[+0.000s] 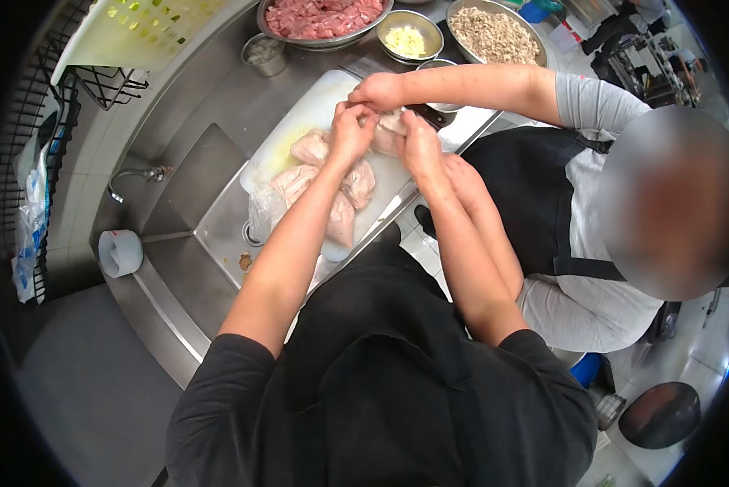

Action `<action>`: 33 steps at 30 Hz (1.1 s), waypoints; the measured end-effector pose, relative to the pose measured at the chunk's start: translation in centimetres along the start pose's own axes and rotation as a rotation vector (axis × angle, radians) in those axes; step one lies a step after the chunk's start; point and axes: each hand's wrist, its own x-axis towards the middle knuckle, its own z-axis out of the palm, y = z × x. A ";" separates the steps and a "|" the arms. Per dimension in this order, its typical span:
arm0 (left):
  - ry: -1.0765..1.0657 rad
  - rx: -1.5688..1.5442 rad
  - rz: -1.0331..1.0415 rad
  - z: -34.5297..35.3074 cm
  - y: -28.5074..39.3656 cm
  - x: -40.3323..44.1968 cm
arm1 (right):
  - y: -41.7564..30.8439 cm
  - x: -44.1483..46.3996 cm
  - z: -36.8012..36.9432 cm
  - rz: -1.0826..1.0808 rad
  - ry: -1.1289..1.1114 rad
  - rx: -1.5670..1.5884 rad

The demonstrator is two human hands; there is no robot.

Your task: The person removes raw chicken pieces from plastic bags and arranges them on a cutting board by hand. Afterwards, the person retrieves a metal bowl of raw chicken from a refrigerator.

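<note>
- We work at the upper end of the board [336,91], where the pale piece [388,136] lies between our hands, near its far edge.
- Our left hand [351,135] has its fingers bent in at the piece's left side; our right hand [424,149] curls at its right. The fingertips are partly hidden, so we cannot tell whether either truly grips.
- A co-worker's hand [378,91] is just beside our left fingers and another hand [462,173] shows by our right wrist, so we should agree who steadies and who works before anyone pulls.
- The surface looks slick; small, firm pinches close to the edge should serve better than long tugs.
- We would do well to keep the piece low over the board.
- The other pieces [358,183] lie just below our left hand, with clear plastic [265,209] beside them; our forearms should stay off both.
</note>
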 end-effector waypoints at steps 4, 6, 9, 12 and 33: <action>0.026 -0.065 0.004 -0.1 -0.4 -0.1 | 1.2 -1.1 0.8 -0.121 0.011 -0.008; -0.042 -0.108 -0.002 -0.3 -0.4 -0.1 | 1.2 -1.2 0.1 -0.118 0.019 0.025; -0.077 -0.049 0.016 -0.6 0.2 -0.5 | 1.4 0.1 -0.8 0.067 -0.092 0.089; -0.100 -0.058 0.009 -0.5 0.6 -0.6 | 2.0 0.8 -0.9 -0.067 0.108 -0.106; -0.370 0.044 0.125 -0.1 -0.4 2.1 | 5.2 -0.3 -3.1 0.131 -0.034 0.190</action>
